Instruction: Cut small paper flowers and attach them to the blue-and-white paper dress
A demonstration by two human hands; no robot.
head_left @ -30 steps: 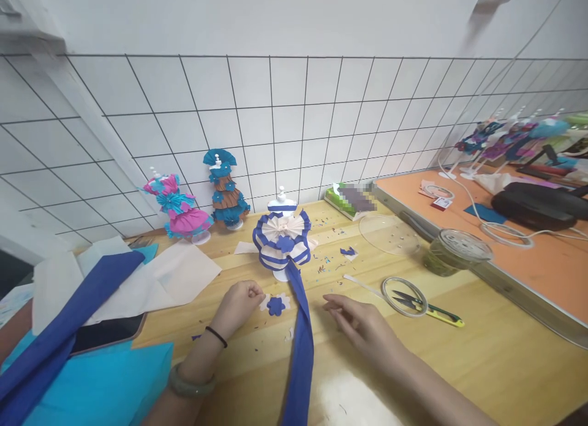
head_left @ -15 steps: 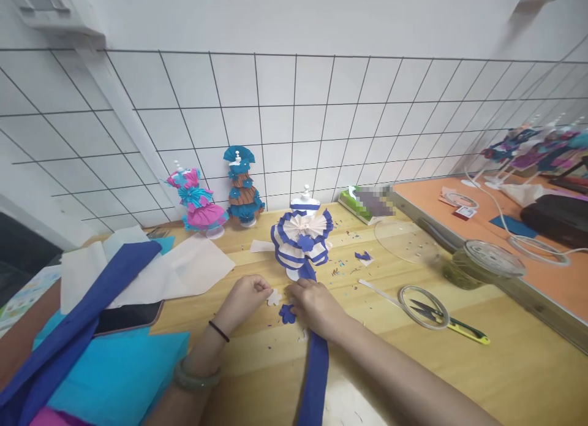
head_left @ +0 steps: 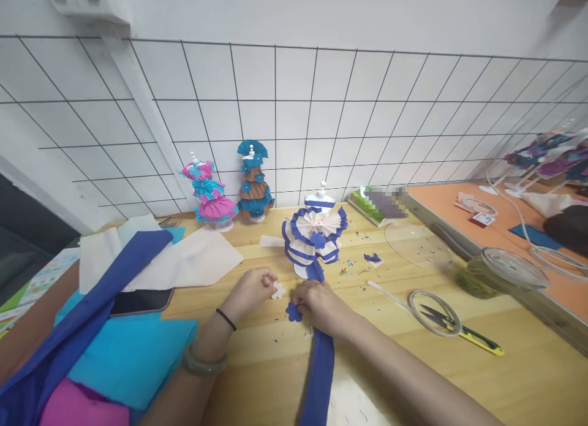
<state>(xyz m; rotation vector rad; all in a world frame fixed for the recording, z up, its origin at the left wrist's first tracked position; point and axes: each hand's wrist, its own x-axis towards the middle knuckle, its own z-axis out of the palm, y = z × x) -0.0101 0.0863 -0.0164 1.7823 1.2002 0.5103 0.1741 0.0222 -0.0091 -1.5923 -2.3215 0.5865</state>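
Note:
My left hand [head_left: 250, 295] is closed in a pinch at the edge of a small white paper flower [head_left: 278, 290]. My right hand [head_left: 324, 304] has its fingers curled onto a blue paper flower [head_left: 294, 312], just below the white one. Under the right hand and forearm runs a long blue paper strip [head_left: 320, 371]; its far end reaches the foot of a small mannequin. On that white mannequin [head_left: 322, 201] is a pleated cream-and-blue paper dress [head_left: 303, 245] with a blue flower on its front.
Left are blue, white and turquoise [head_left: 138, 352] paper sheets and a phone [head_left: 142, 301]. Two dressed mannequins [head_left: 215, 208] stand by the wall. To the right lie scissors [head_left: 480, 339], a tape roll [head_left: 410, 303], a clear plastic disc [head_left: 418, 245] and a lidded tub [head_left: 478, 279]. Paper scraps dot the table.
The view has swung slightly left, so the scene sits further right in the picture. Both hands and the two small flowers have shifted slightly left over the table.

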